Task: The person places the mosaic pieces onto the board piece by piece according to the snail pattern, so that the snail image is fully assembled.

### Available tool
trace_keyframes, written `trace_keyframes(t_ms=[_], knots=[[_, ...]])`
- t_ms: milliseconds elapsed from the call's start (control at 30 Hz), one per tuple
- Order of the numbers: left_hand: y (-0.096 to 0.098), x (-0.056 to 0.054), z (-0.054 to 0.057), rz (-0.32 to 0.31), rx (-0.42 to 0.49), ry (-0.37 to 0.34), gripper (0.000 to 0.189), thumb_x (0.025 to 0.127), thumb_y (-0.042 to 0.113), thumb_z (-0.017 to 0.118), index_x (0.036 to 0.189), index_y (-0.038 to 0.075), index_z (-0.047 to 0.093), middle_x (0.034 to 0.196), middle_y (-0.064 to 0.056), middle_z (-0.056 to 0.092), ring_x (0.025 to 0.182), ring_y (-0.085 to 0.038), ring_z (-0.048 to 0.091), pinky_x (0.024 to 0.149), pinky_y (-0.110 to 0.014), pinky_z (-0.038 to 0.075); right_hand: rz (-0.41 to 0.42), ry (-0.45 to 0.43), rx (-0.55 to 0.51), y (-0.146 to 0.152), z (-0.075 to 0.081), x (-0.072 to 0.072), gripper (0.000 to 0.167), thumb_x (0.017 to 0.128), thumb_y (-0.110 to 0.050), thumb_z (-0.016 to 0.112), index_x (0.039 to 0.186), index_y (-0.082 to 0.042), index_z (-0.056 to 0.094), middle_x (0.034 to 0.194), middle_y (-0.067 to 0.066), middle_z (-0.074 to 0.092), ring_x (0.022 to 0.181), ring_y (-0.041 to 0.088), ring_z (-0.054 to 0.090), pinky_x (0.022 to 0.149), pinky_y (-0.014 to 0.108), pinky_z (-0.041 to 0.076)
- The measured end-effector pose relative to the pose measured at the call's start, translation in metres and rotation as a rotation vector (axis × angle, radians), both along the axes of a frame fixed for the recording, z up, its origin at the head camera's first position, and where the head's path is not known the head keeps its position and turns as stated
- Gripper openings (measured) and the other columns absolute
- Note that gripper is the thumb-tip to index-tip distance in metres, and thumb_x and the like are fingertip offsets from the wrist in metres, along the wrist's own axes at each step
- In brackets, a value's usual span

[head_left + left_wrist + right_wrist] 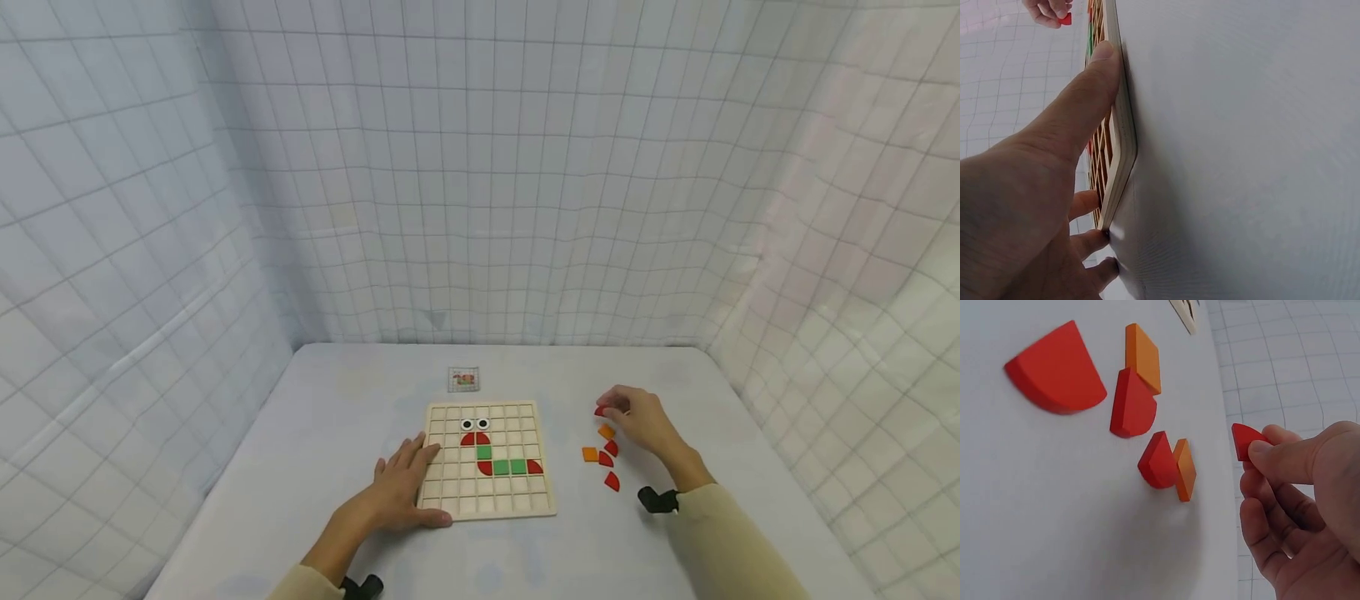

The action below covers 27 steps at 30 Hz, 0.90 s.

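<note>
A wooden grid board (pixel 450 492) lies on the table, with two eye pieces (pixel 476 424), red quarter-round pieces and green squares (pixel 501 467) set in its cells. My left hand (pixel 405 487) rests on the board's left edge and near corner, fingers spread; in the left wrist view the thumb (pixel 1088 87) lies along the rim. To the right of the board, my right hand (pixel 637 417) pinches a red quarter-round piece (pixel 1244 439) between thumb and fingers. Below that hand lie several loose pieces: red quarter-rounds (pixel 1060 369) and two orange squares (pixel 1142 356).
A small picture card (pixel 463 379) with a coloured pattern on a grid lies behind the board. White gridded sheeting (pixel 480 192) hangs at the back and both sides of the white table (pixel 337 400).
</note>
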<state>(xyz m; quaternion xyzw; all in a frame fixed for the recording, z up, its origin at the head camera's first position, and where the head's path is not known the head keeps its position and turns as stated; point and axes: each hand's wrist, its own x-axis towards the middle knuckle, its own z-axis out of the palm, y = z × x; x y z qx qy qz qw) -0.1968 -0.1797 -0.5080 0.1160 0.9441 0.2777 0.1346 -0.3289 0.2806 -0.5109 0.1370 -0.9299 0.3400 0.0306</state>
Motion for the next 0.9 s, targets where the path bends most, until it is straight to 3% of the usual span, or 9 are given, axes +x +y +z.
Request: trace_keyframes(t_ms=[233, 500, 900], knots=[[-0.001, 0.001, 0.002, 0.002, 0.014, 0.006, 0.123, 0.086, 0.051, 0.104, 0.180, 0.008, 0.037, 0.193, -0.029, 0.019, 0.178, -0.061, 0.020, 0.134, -0.092, 0.016, 0.042, -0.042, 0.010, -0.025, 0.005, 0.001, 0.012, 0.111, -0.009, 0.079, 0.121, -0.012, 0.084, 0.115, 0.004, 0.086, 0.103, 0.019, 0.075, 0.098, 0.040, 0.069], [-0.001, 0.001, 0.001, 0.004, 0.026, 0.001, 0.123, 0.086, 0.051, 0.104, 0.180, 0.007, 0.037, 0.194, -0.029, 0.018, 0.179, -0.060, 0.018, 0.134, -0.092, 0.016, 0.120, -0.054, 0.000, -0.053, 0.006, 0.003, 0.012, 0.110, -0.010, 0.081, 0.120, -0.013, 0.085, 0.115, 0.002, 0.086, 0.103, 0.017, 0.077, 0.102, 0.044, 0.069], [0.001, 0.000, 0.002, 0.005, 0.015, -0.007, 0.123, 0.087, 0.053, 0.103, 0.180, 0.008, 0.037, 0.193, -0.029, 0.019, 0.179, -0.059, 0.018, 0.136, -0.091, 0.015, 0.216, -0.081, -0.049, -0.086, 0.003, 0.008, 0.012, 0.108, -0.008, 0.083, 0.114, -0.018, 0.086, 0.115, -0.001, 0.086, 0.101, 0.012, 0.080, 0.092, 0.032, 0.068]])
